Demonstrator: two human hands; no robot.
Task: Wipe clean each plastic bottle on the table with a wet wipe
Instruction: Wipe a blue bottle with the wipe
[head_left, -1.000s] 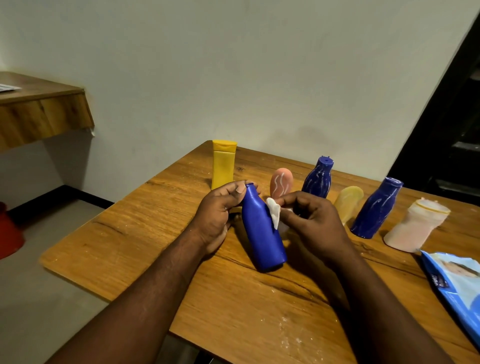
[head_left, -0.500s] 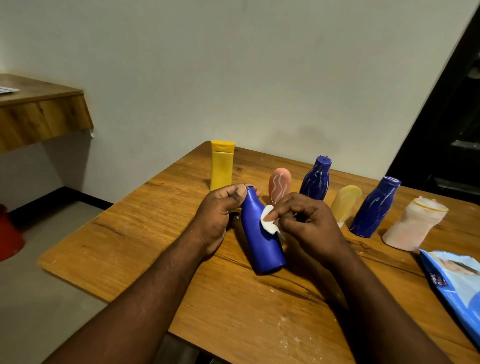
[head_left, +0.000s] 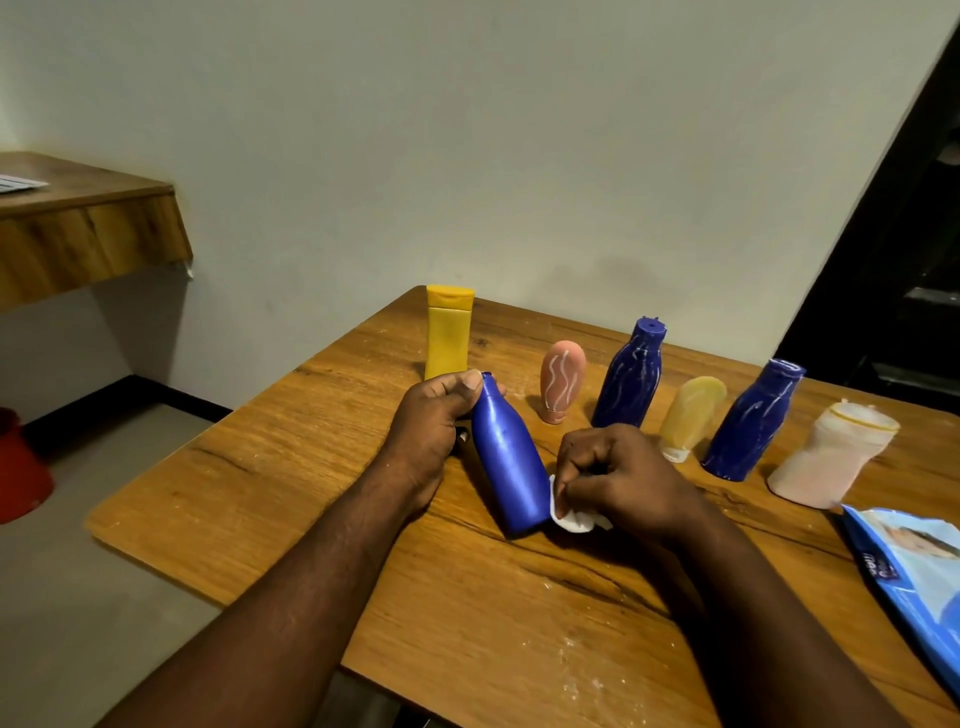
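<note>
Pack (head_left: 914, 561), perhaps "mee"; wet wipe (head_left: 571, 519) touches blue bottle (head_left: 506, 462).

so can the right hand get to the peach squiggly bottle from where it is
Probably yes. The peach bottle stands just beyond the right hand with only bare table between them, though that hand is pinching the wet wipe.

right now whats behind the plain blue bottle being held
The yellow bottle stands behind the plain blue bottle; its base is hidden by the left hand. The pink bottle stands behind to the right.
</note>
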